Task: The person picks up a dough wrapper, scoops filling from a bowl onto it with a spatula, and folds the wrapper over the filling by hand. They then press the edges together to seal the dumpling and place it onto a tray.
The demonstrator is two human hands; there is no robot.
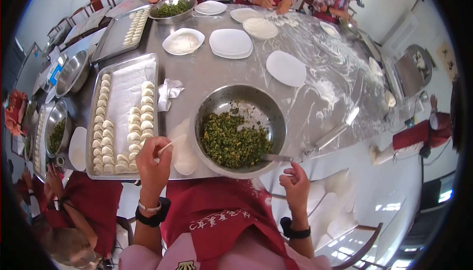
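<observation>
My left hand [153, 162] is closed in a pinch on a thin white dumpling wrapper [169, 143], seen nearly edge-on, by the near right corner of a metal tray [129, 71]. Rows of folded dumplings [107, 133] lie on that tray. More flat wrappers [185, 157] rest on the table beside the hand. To the right stands a steel bowl [276, 105] with chopped green and yellow filling [229, 142]. A spoon [279, 158] leans in it, its handle over the rim. My right hand [295, 185] is just below the handle's end, fingers loosely bent and apart, holding nothing.
White plates [286, 68] and a crumpled tissue [169, 94] lie on the flour-dusted steel table [325, 87]. Another filling bowl [171, 18] and dumpling tray [111, 36] stand farther back. Several people work around the table; one person's hands [53, 184] are close on the left.
</observation>
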